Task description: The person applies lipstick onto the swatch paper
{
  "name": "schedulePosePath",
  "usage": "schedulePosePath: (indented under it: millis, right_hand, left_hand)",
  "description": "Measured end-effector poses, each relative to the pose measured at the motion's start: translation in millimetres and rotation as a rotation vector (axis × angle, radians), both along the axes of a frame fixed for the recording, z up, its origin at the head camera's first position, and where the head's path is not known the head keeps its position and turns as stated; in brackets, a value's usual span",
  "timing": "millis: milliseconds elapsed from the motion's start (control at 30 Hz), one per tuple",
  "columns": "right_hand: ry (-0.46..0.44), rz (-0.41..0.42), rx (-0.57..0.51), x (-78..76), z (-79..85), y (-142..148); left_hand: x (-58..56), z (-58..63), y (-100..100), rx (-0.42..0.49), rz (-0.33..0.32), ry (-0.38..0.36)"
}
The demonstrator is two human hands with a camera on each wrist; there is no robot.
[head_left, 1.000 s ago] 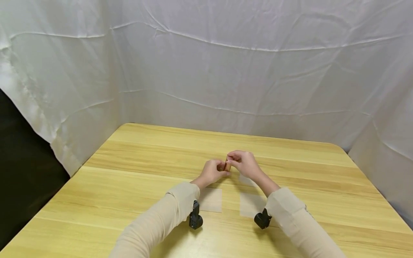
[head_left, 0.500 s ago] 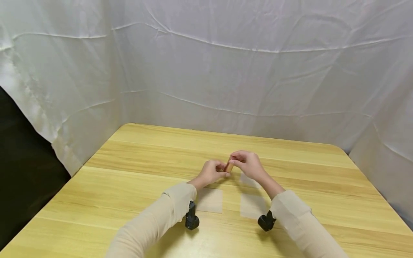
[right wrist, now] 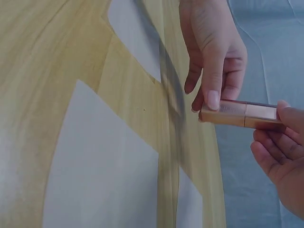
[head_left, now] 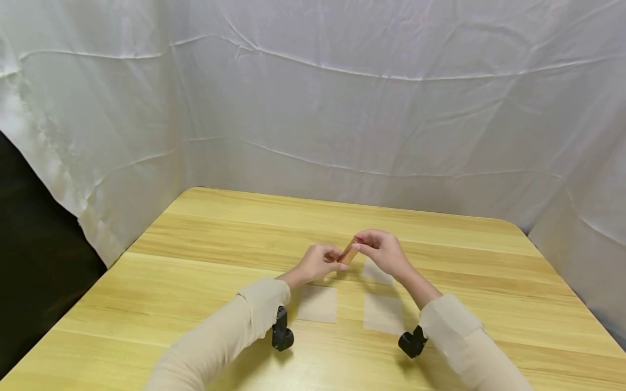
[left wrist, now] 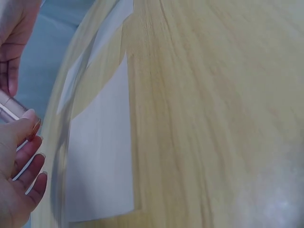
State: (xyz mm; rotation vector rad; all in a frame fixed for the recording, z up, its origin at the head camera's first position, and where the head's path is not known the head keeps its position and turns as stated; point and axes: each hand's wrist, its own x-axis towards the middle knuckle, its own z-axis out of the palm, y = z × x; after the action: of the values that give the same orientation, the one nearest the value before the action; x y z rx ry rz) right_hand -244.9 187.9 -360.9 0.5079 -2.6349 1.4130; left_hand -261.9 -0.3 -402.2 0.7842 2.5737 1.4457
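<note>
A slim copper-coloured lipstick tube (right wrist: 232,114) is held between both hands, slanting up to the right in the head view. Its seam, where cap meets base, shows as a thin line in the right wrist view. My left hand (head_left: 317,263) pinches the lower end between thumb and fingers. At the raised end, my right hand (head_left: 383,252) grips it with thumb and fingertips. In the left wrist view only part of the lipstick shows at the left edge, partly behind the left thumb (left wrist: 21,127).
Three white paper pieces lie on the wooden table (head_left: 220,244): one front left (head_left: 318,304), one front right (head_left: 383,314), and one behind it (head_left: 377,272), partly under the right forearm. Black wrist cameras hang below both sleeves. A pale curtain (head_left: 342,108) surrounds the back and sides.
The lipstick has tipped from nearly upright to slanting right, and more of its length shows. The right hand has moved right; both forearms have spread outward.
</note>
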Motion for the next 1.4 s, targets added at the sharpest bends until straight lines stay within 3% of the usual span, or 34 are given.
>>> schedulePosePath:
  millis: [367,733,1233,1400]
  right_hand:
    - [-0.132,0.029,-0.097,10.9,-0.6,5.7]
    - [-0.164,0.118,-0.067,20.7,-8.1,11.9]
    - [-0.028,0.211,0.159,24.4,-17.8,4.3]
    - [-0.025,0.23,0.181,27.2,-20.5,0.0]
  left_hand:
    - [6.4,5.4,-12.2,0.008,-0.028,0.021]
    - [13.1,7.6,-24.7,0.034,-0.051,0.01]
    - [22.9,5.8,-36.0,0.039,-0.061,-0.021]
    - [27.5,2.8,-39.4,0.039,-0.053,-0.024]
